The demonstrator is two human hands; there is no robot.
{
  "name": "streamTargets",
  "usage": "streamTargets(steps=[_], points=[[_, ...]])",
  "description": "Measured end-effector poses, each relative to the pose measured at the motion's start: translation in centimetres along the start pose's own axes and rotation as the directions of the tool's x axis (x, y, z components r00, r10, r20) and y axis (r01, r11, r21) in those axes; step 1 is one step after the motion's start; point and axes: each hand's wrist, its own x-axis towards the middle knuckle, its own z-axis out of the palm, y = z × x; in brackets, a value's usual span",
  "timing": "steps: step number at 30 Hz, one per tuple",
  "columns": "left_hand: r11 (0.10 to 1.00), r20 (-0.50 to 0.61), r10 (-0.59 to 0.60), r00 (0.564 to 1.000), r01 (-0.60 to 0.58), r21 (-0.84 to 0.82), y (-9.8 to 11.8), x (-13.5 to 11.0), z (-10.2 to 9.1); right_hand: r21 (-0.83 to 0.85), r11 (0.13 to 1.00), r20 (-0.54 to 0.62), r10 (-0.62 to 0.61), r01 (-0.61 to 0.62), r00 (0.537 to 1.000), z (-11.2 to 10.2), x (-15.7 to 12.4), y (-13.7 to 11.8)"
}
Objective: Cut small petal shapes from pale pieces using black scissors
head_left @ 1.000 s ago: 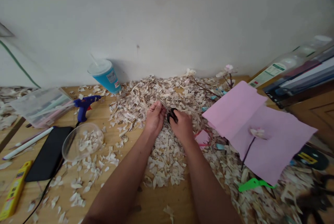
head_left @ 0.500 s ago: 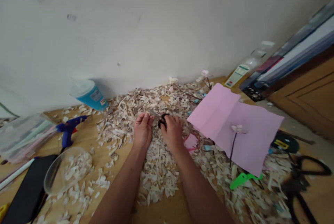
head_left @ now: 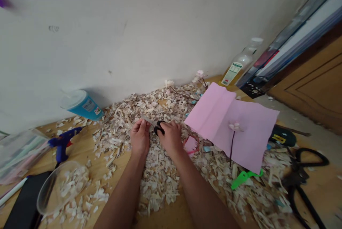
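My right hand (head_left: 170, 137) is closed round small black-handled scissors (head_left: 159, 128), whose blades point left. My left hand (head_left: 140, 137) pinches a small pale scrap at the blade tips; the scrap is too small to name. Both hands hover over a heap of pale cut shavings (head_left: 160, 172) spread on the wooden floor (head_left: 80, 143). Right of my hands lies a pink paper sheet (head_left: 232, 125) with a paper flower on a dark stem (head_left: 233, 133) on it.
A blue cup (head_left: 81, 105) stands by the white wall. A blue glue gun (head_left: 62, 142), a clear bowl of petals (head_left: 62, 186) and a black phone (head_left: 24, 200) lie at left. Large black scissors (head_left: 304, 175), a green clip (head_left: 244, 177) and a bottle (head_left: 239, 66) are at right.
The view has swung up and to the right, so everything slid left and down in frame. My hands keep the same grip on the scissors and scrap.
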Motion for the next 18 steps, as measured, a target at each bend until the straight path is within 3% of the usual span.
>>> streamTargets(steps=[3,5,6,8,10,13,15,18], points=[[0.977,-0.025,0.086,0.996,-0.079,0.196,0.3,-0.3,-0.2,0.027,0.999,-0.031,0.018,-0.017,0.999,-0.2,0.1,0.1],[0.881,-0.045,0.265,0.963,-0.223,0.417,1.3,-1.0,0.1,0.036,0.998,-0.072,0.063,-0.061,0.995,-0.4,0.1,0.1],[0.795,-0.039,0.392,0.919,-0.317,0.518,2.1,-1.4,0.5,0.036,0.996,-0.091,0.090,-0.087,0.992,-0.5,0.1,0.1],[0.576,0.053,0.611,0.790,-0.490,0.654,3.9,-2.1,1.7,0.038,0.991,-0.120,0.134,-0.130,0.984,-0.5,0.2,0.0],[0.355,0.247,0.659,0.710,-0.584,0.730,5.6,-2.1,3.2,0.072,0.984,-0.154,0.175,-0.165,0.973,-0.6,0.4,0.0],[0.056,0.510,0.495,0.704,-0.612,0.789,6.4,0.2,5.0,0.248,0.952,-0.270,0.248,-0.182,0.930,-0.7,0.5,0.0],[-0.065,0.593,0.313,0.742,-0.607,0.792,5.3,2.5,5.7,0.382,0.916,-0.347,0.263,-0.120,0.900,-0.8,0.4,0.1],[-0.212,0.629,-0.032,0.776,-0.621,0.755,2.1,5.1,6.0,0.472,0.882,-0.394,0.194,0.016,0.898,-1.0,0.3,0.1]])
